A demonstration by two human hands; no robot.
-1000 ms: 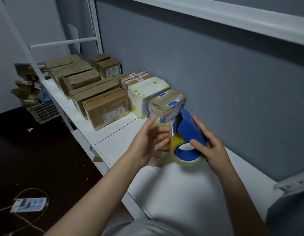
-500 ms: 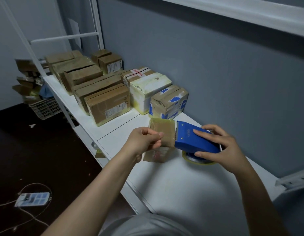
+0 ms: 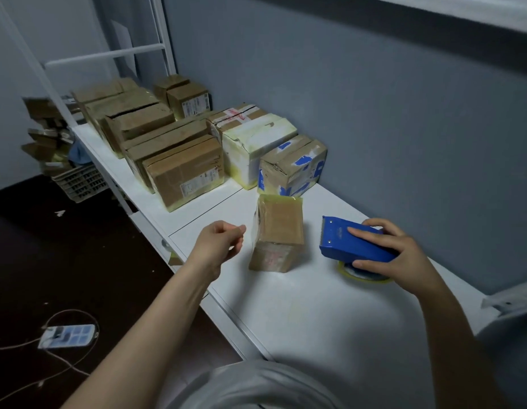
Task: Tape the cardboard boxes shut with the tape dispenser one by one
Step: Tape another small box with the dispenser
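My right hand [image 3: 395, 255] gripped the blue tape dispenser [image 3: 349, 240] at 3 o'clock of the closed, glossy-taped cardboard box [image 3: 278, 237]; contents hidden. My left hand [image 3: 221, 246], at 9 o'clock, hung loosely curled, empty.

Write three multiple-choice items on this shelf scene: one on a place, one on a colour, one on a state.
1. Where does the small box stand?
A. On the white shelf, beside the tape dispenser.
B. Inside a bag.
C. Atop a chair.

2. What colour is the tape dispenser?
A. Red.
B. Blue.
C. Green.

3. What does the right hand do?
A. Lies flat and empty.
B. Lifts the small box.
C. Grips the tape dispenser.

Answers: 1 A, the box rests on the shelf top, a gap from the dispenser; 2 B, its housing is blue; 3 C, fingers and thumb curl round its body.
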